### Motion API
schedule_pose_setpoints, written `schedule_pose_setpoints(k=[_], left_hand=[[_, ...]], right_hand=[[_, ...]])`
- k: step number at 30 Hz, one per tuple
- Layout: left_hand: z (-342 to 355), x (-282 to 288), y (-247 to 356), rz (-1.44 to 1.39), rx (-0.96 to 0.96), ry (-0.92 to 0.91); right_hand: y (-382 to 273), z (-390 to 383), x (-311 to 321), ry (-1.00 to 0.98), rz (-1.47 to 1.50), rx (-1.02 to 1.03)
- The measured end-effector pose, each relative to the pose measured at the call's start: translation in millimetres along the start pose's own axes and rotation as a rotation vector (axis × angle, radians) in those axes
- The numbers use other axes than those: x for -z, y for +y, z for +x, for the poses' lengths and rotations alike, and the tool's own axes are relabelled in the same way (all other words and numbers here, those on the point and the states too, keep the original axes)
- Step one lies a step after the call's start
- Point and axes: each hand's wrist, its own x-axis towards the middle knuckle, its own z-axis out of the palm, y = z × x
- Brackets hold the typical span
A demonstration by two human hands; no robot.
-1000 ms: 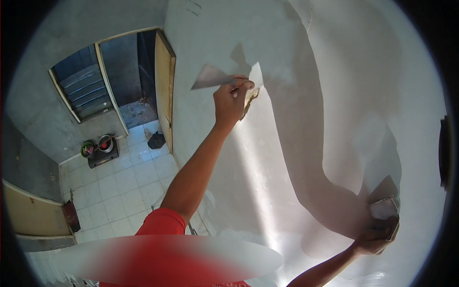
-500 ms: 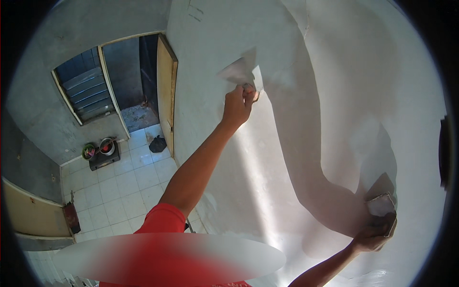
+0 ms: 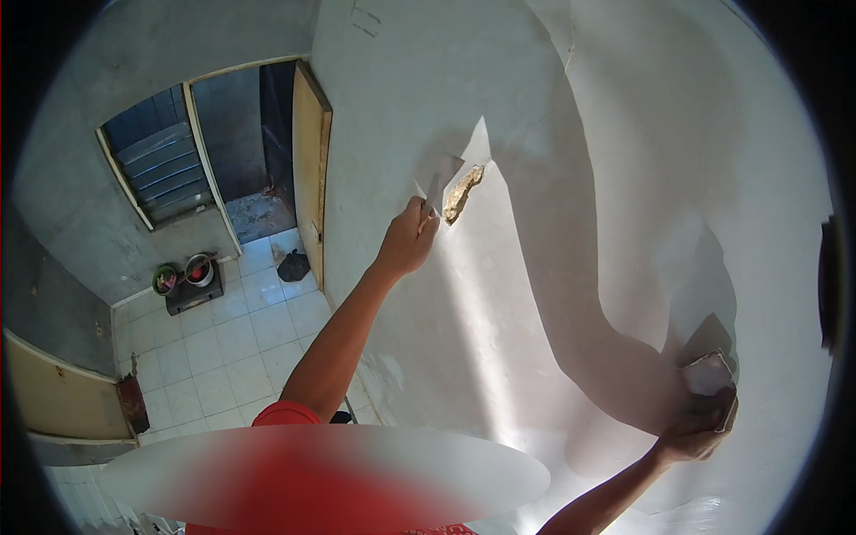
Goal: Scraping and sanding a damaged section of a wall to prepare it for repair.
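Note:
My left hand (image 3: 408, 237) is closed around a putty knife (image 3: 440, 183), its thin blade tilted up close to the wall. Just right of the blade, a rough, yellowish broken patch (image 3: 464, 193) shows in the pale wall (image 3: 481, 294). At the lower right, my right hand (image 3: 698, 434) grips a flat, square-bladed scraper (image 3: 711, 374), whose edges look crusted with pale material. Its handle is mostly hidden by my fingers. Both arms cast broad shadows on the wall.
An open wooden door (image 3: 310, 174) stands left of the wall, beside a louvred window (image 3: 160, 169). Two small buckets sit on a dark box (image 3: 194, 294), and a black bag (image 3: 293, 266) lies on the tiled floor (image 3: 209, 357). A dark object (image 3: 829, 285) edges the far right.
My left hand and its putty knife have moved down and left, uncovering the broken patch. The blade has turned more edge-on. My right hand has shifted up only slightly.

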Motion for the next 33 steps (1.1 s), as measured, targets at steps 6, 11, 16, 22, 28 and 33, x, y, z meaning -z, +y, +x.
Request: schedule_pose_setpoints(k=[6, 11, 16, 22, 28, 33], left_hand=[[15, -7, 22, 0.239, -0.136, 0.167], [5, -13, 22, 0.349, -0.023, 0.115], [6, -7, 27, 0.367, -0.097, 0.215], [9, -2, 25, 0.481, -0.017, 0.102], [12, 1, 19, 0.421, -0.120, 0.191], [18, 3, 23, 0.407, -0.111, 0.102]], right_hand=[[-3, 1, 0, -0.013, -0.030, 0.020], [-3, 1, 1, -0.030, -0.027, -0.001], [-3, 3, 0, -0.009, -0.041, 0.025], [-1, 3, 1, -0.012, -0.004, 0.042], [1, 2, 2, -0.034, -0.063, 0.045], [2, 2, 1, -0.026, -0.040, 0.074]])
